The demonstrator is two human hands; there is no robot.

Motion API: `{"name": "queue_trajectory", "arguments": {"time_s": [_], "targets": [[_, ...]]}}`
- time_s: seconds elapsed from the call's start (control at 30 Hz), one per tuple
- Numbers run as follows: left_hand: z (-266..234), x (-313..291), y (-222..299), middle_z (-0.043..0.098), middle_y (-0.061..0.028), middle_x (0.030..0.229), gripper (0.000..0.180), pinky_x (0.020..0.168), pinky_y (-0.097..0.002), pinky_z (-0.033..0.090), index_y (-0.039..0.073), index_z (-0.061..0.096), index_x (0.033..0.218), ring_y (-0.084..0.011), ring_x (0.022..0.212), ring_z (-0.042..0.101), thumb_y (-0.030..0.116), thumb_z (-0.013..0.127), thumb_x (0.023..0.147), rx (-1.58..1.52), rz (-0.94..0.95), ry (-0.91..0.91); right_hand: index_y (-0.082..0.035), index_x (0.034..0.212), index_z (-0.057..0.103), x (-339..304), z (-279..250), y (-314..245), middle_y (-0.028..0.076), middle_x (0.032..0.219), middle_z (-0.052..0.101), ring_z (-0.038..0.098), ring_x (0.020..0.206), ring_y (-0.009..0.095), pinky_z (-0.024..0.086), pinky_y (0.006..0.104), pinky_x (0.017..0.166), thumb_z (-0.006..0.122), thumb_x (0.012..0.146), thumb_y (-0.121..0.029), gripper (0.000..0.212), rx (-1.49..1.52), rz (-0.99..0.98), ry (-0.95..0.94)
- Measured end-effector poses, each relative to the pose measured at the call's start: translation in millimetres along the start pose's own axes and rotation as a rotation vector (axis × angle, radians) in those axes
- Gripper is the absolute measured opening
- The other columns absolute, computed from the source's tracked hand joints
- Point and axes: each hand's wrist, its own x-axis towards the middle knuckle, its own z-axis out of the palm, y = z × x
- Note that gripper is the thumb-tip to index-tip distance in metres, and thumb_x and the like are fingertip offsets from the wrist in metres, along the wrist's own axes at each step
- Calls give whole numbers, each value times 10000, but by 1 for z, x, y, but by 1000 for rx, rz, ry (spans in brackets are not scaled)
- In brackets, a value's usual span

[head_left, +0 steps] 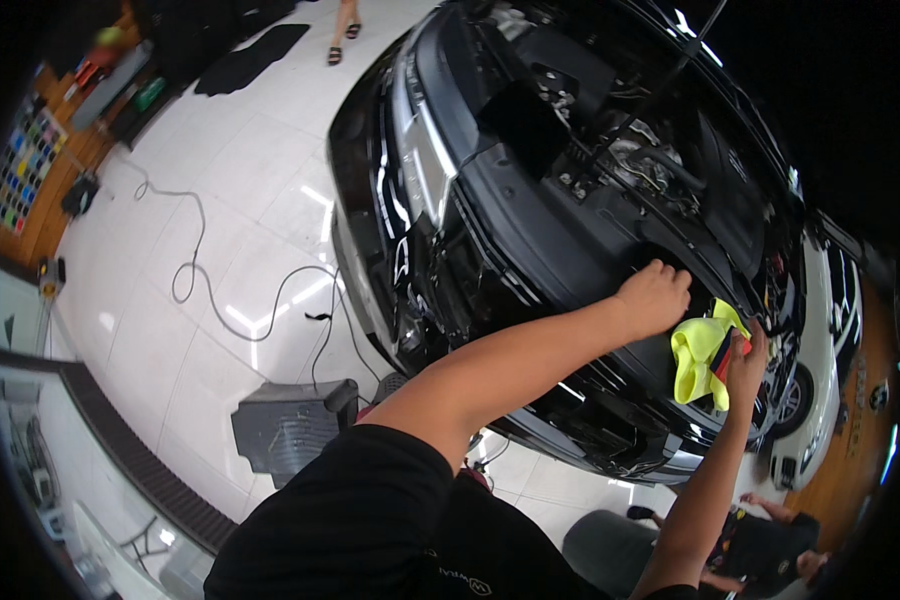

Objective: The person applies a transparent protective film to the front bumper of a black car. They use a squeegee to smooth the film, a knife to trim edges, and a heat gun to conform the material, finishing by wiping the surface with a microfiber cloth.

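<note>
Both arms reach over the front of a black car with its hood up and engine bay exposed. My left hand is closed, fingers curled down at the dark panel along the engine bay's front edge; whatever they pinch, if anything, is hidden. To its right, my right hand grips a bright yellow-green cloth, which hangs in loose folds over the glossy bodywork near the headlight. A small red and dark blue piece shows between the cloth and the fingers; its kind is unclear.
A thin prop rod rises from the engine bay. Dark cables snake over the tiled floor beside a grey plastic stool-like thing. Another person is low at the right, near a white car. Someone's sandalled feet stand farther off.
</note>
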Motion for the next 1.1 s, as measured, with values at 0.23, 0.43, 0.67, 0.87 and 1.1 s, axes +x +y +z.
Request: {"name": "queue_trajectory", "arguments": {"time_s": [0.23,0.43,0.67,0.87,1.1], "targets": [[-95,-78,105,579,-80,929,135,794,-360,448,45,660,868,-228,866,592,154,613,805,-135,63,-13,21,1240,574,-122,-41,-109,231,1015,633,626,917,422,496,440,828,581,872,34,368,201,-245,-471],[-188,-207,125,617,-130,1133,323,1062,-493,414,69,683,1111,-314,1127,590,147,721,801,-145,-199,-58,20,1247,579,-226,-20,-105,180,907,611,629,780,314,501,377,691,525,925,32,327,616,-377,-611],[-287,-601,-58,664,-220,1043,295,894,-423,514,-47,679,1080,-372,1009,642,168,708,880,388,-1318,39,15,1320,563,-291,25,-95,119,1050,606,605,872,191,516,323,781,557,921,-9,399,1567,244,-433],[-298,-870,-150,662,-284,1204,600,1069,-489,422,-49,636,1215,-475,1200,571,466,624,907,531,-1665,-684,6,1065,608,-255,70,-193,86,799,545,522,697,137,417,263,669,509,937,-69,177,973,120,-118],[-138,-903,-253,634,-240,1240,576,1038,-513,403,-21,623,1240,-461,1172,574,454,613,916,3,-1764,-903,8,1188,555,-205,166,-269,126,891,585,534,820,173,461,313,751,437,1033,-126,235,699,-40,591]]}}
